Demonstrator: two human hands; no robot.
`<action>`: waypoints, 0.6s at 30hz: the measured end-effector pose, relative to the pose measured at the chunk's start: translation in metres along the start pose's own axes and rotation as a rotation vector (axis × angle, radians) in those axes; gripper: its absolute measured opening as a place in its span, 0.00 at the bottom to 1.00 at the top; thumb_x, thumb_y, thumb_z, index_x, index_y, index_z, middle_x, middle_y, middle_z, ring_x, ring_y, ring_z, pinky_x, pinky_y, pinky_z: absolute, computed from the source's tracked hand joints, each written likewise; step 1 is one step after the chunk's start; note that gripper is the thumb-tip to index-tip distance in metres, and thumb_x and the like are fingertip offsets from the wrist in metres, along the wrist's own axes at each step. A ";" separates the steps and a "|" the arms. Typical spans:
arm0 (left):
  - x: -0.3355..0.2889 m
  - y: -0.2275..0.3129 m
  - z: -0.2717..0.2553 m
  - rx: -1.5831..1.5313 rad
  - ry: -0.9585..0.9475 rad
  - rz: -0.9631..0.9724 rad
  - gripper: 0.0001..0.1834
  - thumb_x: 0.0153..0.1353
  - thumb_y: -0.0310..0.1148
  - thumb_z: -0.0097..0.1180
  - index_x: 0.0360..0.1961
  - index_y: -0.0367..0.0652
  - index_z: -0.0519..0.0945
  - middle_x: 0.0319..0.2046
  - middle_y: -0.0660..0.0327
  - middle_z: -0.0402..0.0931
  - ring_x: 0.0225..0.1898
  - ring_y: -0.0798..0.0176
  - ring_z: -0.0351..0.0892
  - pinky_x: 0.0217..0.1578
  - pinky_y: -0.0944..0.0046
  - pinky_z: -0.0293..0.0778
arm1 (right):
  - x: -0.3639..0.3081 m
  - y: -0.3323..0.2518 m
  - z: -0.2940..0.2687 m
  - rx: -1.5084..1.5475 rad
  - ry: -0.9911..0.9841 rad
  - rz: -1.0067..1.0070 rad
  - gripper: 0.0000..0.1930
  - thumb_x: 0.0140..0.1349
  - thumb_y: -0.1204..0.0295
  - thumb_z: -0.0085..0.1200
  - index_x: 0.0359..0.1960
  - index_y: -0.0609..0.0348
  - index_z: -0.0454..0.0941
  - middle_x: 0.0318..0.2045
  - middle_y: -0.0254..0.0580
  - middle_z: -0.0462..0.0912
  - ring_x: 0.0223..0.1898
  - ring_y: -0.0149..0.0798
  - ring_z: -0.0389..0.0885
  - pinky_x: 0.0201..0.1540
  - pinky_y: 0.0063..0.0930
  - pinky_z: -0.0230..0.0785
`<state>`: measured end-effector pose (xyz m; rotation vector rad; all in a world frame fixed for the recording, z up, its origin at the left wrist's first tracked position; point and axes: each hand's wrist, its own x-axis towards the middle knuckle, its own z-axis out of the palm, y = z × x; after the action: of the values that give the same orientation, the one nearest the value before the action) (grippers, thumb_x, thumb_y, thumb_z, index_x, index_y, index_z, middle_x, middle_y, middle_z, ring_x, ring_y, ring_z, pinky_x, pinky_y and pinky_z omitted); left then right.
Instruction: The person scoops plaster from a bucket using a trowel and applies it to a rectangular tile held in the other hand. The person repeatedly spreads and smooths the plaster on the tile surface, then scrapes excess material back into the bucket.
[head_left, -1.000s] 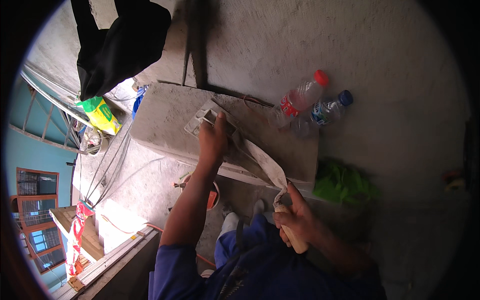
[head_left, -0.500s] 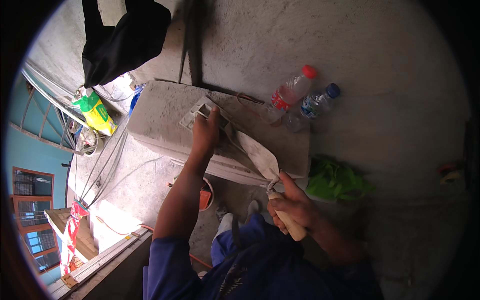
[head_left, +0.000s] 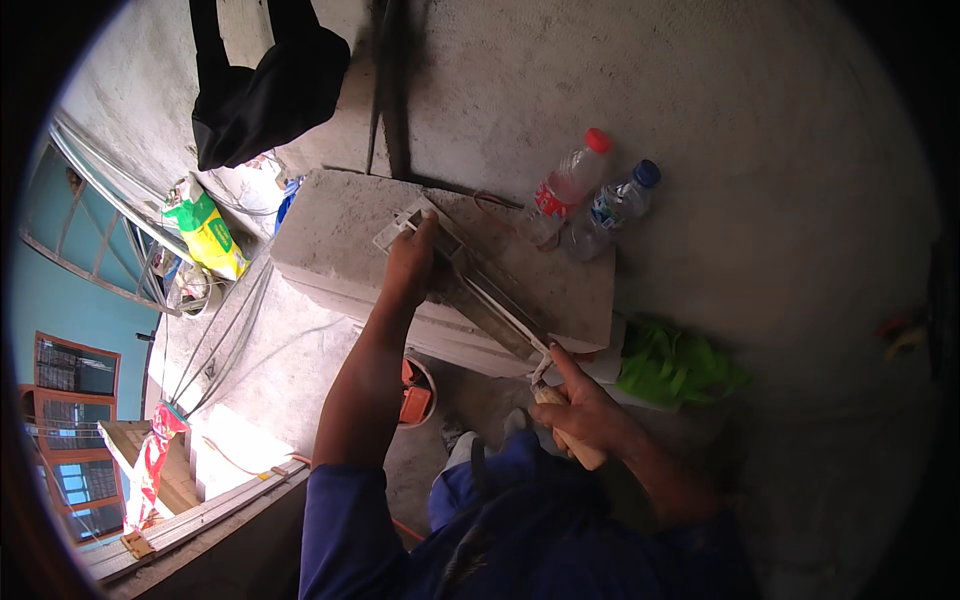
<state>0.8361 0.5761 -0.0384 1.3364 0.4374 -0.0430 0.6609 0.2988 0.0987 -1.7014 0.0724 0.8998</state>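
Observation:
My left hand point(head_left: 411, 262) is closed round a pale rectangular frame-like piece point(head_left: 388, 236) with an opening in it. It holds the piece over the top of a grey block-like ledge point(head_left: 335, 225). My right hand point(head_left: 590, 412) grips the wooden handle of a trowel point(head_left: 505, 322), index finger stretched along the neck. The long, smeared blade slants up and left, its side tilted away, and its tip reaches the frame piece beside my left fingers. Whether tip and piece touch, I cannot tell.
Two plastic bottles, one red-capped point(head_left: 570, 185) and one blue-capped point(head_left: 618, 208), are at the ledge's far right. A green bag point(head_left: 675, 365) lies right of it. Below stands a bucket point(head_left: 418, 395) with something orange inside. A black cloth bag point(head_left: 270, 100) hangs upper left.
The trowel blade has turned from showing its broad face to nearly edge-on. Both hands keep their hold. The whole view has shifted slightly.

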 end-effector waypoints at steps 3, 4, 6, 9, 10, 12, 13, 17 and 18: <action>-0.006 0.006 -0.012 -0.221 -0.140 -0.153 0.29 0.73 0.52 0.52 0.49 0.29 0.81 0.37 0.51 0.83 0.42 0.62 0.85 0.38 0.62 0.81 | -0.009 -0.004 -0.002 -0.017 0.019 0.044 0.52 0.66 0.73 0.60 0.81 0.57 0.31 0.36 0.47 0.78 0.21 0.28 0.76 0.21 0.26 0.72; -0.015 0.012 -0.013 -0.261 -0.111 -0.111 0.27 0.73 0.49 0.52 0.51 0.30 0.80 0.38 0.51 0.83 0.40 0.60 0.85 0.38 0.61 0.82 | -0.012 -0.009 -0.003 -0.001 0.032 0.048 0.52 0.66 0.73 0.60 0.81 0.57 0.32 0.36 0.47 0.79 0.21 0.28 0.76 0.22 0.26 0.72; -0.033 0.024 -0.013 -0.333 -0.060 -0.023 0.23 0.75 0.44 0.52 0.55 0.31 0.77 0.40 0.50 0.84 0.36 0.56 0.87 0.38 0.59 0.84 | -0.018 -0.011 -0.002 0.011 0.056 -0.048 0.52 0.66 0.73 0.60 0.81 0.57 0.32 0.37 0.48 0.79 0.22 0.28 0.77 0.22 0.27 0.72; -0.035 0.024 -0.034 0.044 0.187 0.255 0.22 0.69 0.32 0.56 0.61 0.33 0.74 0.53 0.45 0.80 0.50 0.48 0.85 0.49 0.55 0.82 | -0.019 -0.012 0.000 0.032 0.052 -0.104 0.52 0.66 0.72 0.60 0.81 0.57 0.32 0.38 0.49 0.79 0.23 0.29 0.77 0.23 0.27 0.73; -0.036 0.030 -0.035 0.316 0.194 0.472 0.24 0.66 0.28 0.57 0.62 0.34 0.73 0.57 0.45 0.77 0.55 0.46 0.80 0.54 0.52 0.79 | -0.019 -0.011 0.000 0.038 0.049 -0.109 0.52 0.65 0.72 0.60 0.81 0.57 0.31 0.38 0.49 0.79 0.23 0.29 0.77 0.23 0.27 0.73; -0.047 0.053 -0.036 0.860 0.199 0.890 0.29 0.59 0.22 0.58 0.64 0.38 0.73 0.65 0.45 0.71 0.66 0.43 0.72 0.65 0.47 0.72 | -0.017 -0.010 0.000 0.048 0.065 -0.084 0.52 0.65 0.72 0.60 0.81 0.58 0.31 0.37 0.49 0.79 0.23 0.29 0.77 0.23 0.27 0.73; -0.049 0.064 -0.032 0.935 0.043 0.938 0.36 0.53 0.21 0.60 0.66 0.46 0.74 0.69 0.50 0.65 0.73 0.42 0.60 0.73 0.44 0.60 | -0.015 -0.009 0.001 0.047 0.065 -0.074 0.52 0.65 0.72 0.60 0.81 0.58 0.31 0.37 0.49 0.79 0.23 0.29 0.77 0.23 0.27 0.73; -0.025 0.059 -0.027 1.435 -0.246 1.099 0.33 0.53 0.24 0.66 0.64 0.53 0.78 0.63 0.57 0.73 0.69 0.45 0.67 0.70 0.47 0.64 | -0.018 -0.009 0.001 0.053 0.086 -0.072 0.52 0.65 0.73 0.59 0.81 0.56 0.31 0.36 0.48 0.79 0.23 0.29 0.77 0.23 0.27 0.73; -0.018 0.060 -0.036 1.411 -0.265 1.068 0.30 0.53 0.26 0.68 0.60 0.52 0.80 0.59 0.58 0.76 0.65 0.46 0.70 0.67 0.47 0.66 | -0.023 -0.014 0.001 0.052 0.085 -0.064 0.52 0.65 0.73 0.59 0.81 0.56 0.31 0.36 0.48 0.79 0.23 0.28 0.77 0.22 0.27 0.73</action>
<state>0.8260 0.6210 0.0176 2.7430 -0.7555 0.4296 0.6511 0.2957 0.1232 -1.6842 0.0968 0.7716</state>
